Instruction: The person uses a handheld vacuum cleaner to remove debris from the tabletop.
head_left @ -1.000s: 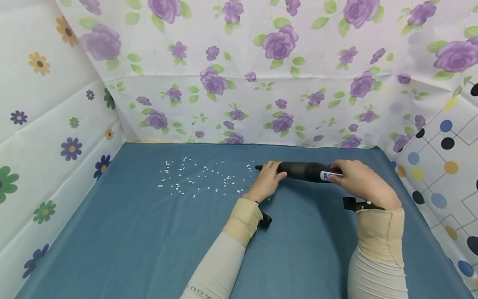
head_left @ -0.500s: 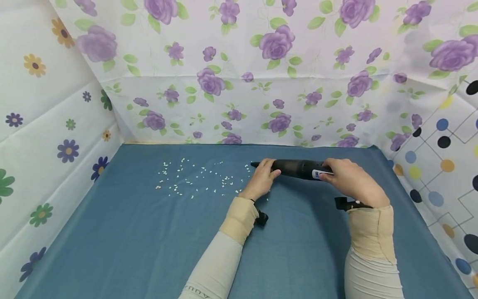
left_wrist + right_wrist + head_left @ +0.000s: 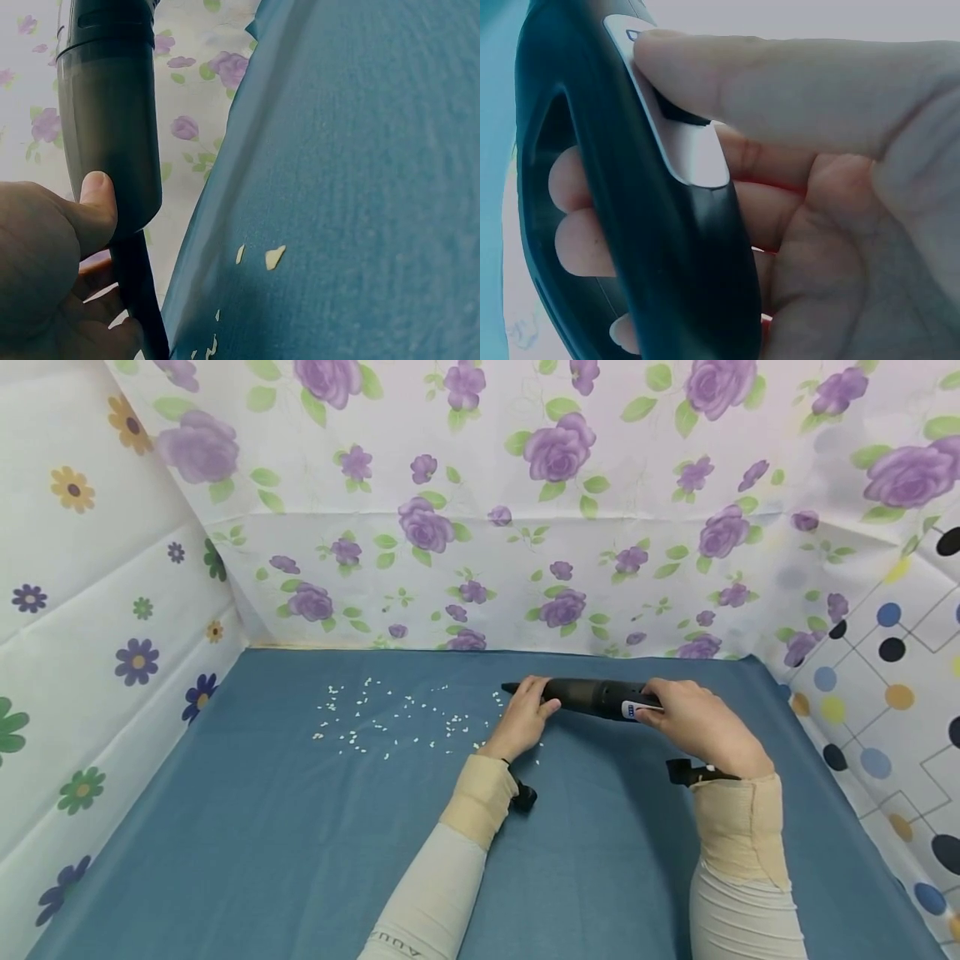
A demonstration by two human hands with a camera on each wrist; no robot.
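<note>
A black handheld vacuum cleaner with a narrow nozzle is held level above the blue cloth, its tip pointing left. My left hand grips its front end; in the left wrist view the thumb lies on the smoky dust cup and the fingers curl behind the black nozzle. At the rear, my right hand wraps round the loop handle, thumb on the pale switch panel. Small cream-white scraps lie scattered left of the nozzle.
Blue cloth covers the table. A rose-patterned sheet stands along its back edge, with flower-printed and dotted sheets at the left and right sides. A few scraps lie near the left wrist.
Both hands and the vacuum cleaner have shifted slightly left and a little toward the back edge. The grips stay the same, and the head view has shifted slightly.
</note>
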